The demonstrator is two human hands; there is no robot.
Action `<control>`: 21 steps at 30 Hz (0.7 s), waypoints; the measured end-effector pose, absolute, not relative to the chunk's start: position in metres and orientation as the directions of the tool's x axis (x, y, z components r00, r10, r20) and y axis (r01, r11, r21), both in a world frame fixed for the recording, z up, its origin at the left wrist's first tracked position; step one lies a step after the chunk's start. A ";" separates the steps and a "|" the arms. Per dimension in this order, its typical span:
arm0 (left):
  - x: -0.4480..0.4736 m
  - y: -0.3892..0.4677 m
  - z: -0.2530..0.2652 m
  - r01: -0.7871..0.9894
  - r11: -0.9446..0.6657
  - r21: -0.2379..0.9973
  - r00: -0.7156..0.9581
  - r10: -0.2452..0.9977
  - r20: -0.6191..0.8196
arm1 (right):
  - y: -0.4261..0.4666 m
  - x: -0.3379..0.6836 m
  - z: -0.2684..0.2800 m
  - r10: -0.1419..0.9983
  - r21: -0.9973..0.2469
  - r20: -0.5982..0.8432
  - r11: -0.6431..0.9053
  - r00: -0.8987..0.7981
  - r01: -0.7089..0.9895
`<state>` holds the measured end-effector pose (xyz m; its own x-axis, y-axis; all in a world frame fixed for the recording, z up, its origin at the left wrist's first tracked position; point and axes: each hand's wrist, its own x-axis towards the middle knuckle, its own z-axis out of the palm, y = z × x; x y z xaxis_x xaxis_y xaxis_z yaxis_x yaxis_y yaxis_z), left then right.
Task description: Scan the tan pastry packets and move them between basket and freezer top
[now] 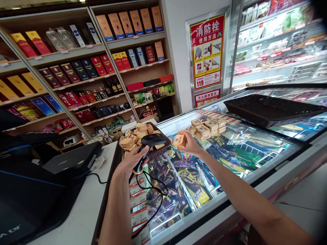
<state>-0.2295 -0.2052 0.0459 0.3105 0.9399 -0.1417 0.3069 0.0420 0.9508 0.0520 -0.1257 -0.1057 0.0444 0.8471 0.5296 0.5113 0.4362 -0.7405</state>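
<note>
My left hand point(134, 158) is wrapped round the handle of a black barcode scanner point(153, 139), whose head points to the right. A black cable point(161, 190) loops down from it over the freezer glass. Between the fingers of my right hand point(190, 144) is a small tan packaged box point(179, 140), its labelled side facing the scanner. Just beyond the scanner sits a dark woven basket point(159, 153) heaped with similar tan packs point(127, 142). To the right of my right hand, more of these packs stand in a stacked group point(208, 127) on the glass.
Below my hands is a glass-topped chest freezer point(184, 190) with bagged goods inside. A dark tray point(265, 109) lies at its far right. At left, a white counter point(87, 204) holds black equipment point(71, 158). Shelves of boxed goods point(76, 73) line the back wall.
</note>
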 end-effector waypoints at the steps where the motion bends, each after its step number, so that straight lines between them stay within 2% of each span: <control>1: -0.230 -0.205 0.046 0.302 0.035 0.953 0.312 0.941 -0.133 | -0.124 0.055 -0.108 0.858 -0.701 0.514 0.416 0.006 0.579; 4: -0.229 -0.207 0.048 0.309 0.037 0.950 0.300 0.944 -0.134 | -0.120 0.074 -0.111 0.907 -0.625 0.410 0.354 -0.093 0.696; 7: -0.228 -0.208 0.049 0.328 0.049 0.944 0.293 0.944 -0.151 | -0.120 0.100 -0.110 0.945 -0.633 0.269 0.320 -0.187 0.705; 10: -0.228 -0.208 0.048 0.337 0.050 0.940 0.305 0.939 -0.159 | -0.121 0.121 -0.108 0.965 -0.586 0.179 0.262 -0.193 0.767; 13: -0.229 -0.206 0.047 0.334 0.048 0.941 0.313 0.936 -0.158 | -0.123 0.122 -0.108 0.967 -0.374 0.232 0.193 -0.110 0.907; 15: -0.229 -0.204 0.046 0.331 0.041 0.943 0.308 0.940 -0.149 | -0.124 0.114 -0.110 0.941 -0.257 0.310 0.220 -0.135 0.941; 18: -0.229 -0.202 0.046 0.319 0.029 0.947 0.295 0.947 -0.129 | -0.121 0.102 -0.117 0.891 -0.161 0.371 0.338 -0.261 0.927; 21: -0.229 -0.203 0.046 0.321 0.020 0.947 0.289 0.950 -0.118 | -0.115 0.102 -0.123 0.895 -0.132 0.378 0.305 -0.237 0.943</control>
